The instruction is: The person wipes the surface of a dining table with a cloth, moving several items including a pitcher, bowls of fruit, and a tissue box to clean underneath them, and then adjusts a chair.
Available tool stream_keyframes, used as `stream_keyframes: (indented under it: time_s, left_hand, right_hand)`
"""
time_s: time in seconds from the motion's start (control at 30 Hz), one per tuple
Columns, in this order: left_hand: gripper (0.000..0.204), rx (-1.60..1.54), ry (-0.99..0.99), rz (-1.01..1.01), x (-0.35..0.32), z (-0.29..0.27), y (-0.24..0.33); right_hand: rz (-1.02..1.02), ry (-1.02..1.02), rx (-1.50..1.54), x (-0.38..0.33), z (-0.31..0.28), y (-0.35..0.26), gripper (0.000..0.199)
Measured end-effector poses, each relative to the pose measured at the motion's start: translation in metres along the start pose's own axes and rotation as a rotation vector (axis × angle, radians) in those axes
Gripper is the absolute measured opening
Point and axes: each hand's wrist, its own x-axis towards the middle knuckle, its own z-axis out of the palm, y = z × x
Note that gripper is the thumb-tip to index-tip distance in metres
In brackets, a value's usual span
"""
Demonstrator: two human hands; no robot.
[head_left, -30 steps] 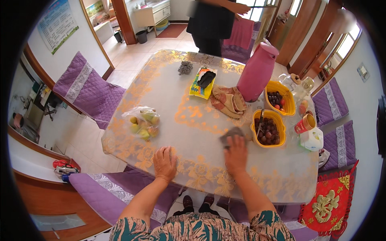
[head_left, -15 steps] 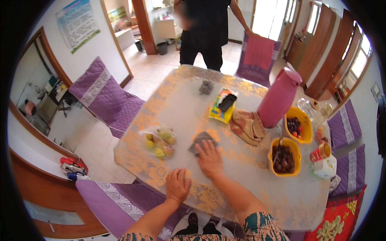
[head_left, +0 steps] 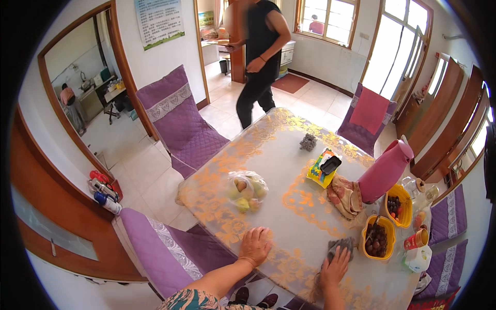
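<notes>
My right hand [head_left: 335, 269] presses a dark grey cloth [head_left: 341, 248] onto the table near its front right, with the fingers stretched over it. My left hand [head_left: 254, 247] rests on the table's near left edge with nothing in it, its fingers lying on the surface. The table [head_left: 279, 175] has a pale cover patterned in gold. A clear plastic bag of fruit [head_left: 248, 191] lies beyond my left hand. Just right of the cloth stands a yellow basket of dark round fruit [head_left: 376, 237].
A second yellow basket [head_left: 399, 206], a pink jug [head_left: 385, 170], a patterned towel [head_left: 344, 196], a yellow packet [head_left: 321, 170], red cups [head_left: 416, 239] and a grey scouring pad [head_left: 308, 142] are on the table. Purple-covered chairs [head_left: 183, 129] surround it. A person [head_left: 261, 57] stands beyond.
My right hand has slid the grey cloth right and nearer to me, towards the baskets. My left hand still rests by the near edge. The person let go of the far chair and moved left.
</notes>
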Motion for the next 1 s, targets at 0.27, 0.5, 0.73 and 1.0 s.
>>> stream_keyframes:
  time_s: [0.27,0.5,0.73,1.0]
  left_hand:
    - [0.043,0.117,-0.005,0.021,0.0,0.024,-0.013]
    - [0.042,0.067,-0.006,0.042,0.004,0.014,-0.006]
    - [0.043,0.046,0.003,0.078,-0.001,0.015,-0.008]
    - [0.042,0.102,-0.115,0.062,0.01,0.023,-0.017]
  right_hand:
    - [-0.39,-0.028,0.221,-0.015,-0.007,-0.087,0.066]
    - [-0.373,-0.398,0.143,-0.046,-0.135,-0.021,0.028]
    - [0.255,-0.353,0.712,-0.166,-0.284,0.042,0.015]
    - [-0.965,0.27,1.192,-0.186,-0.419,-0.01,0.022]
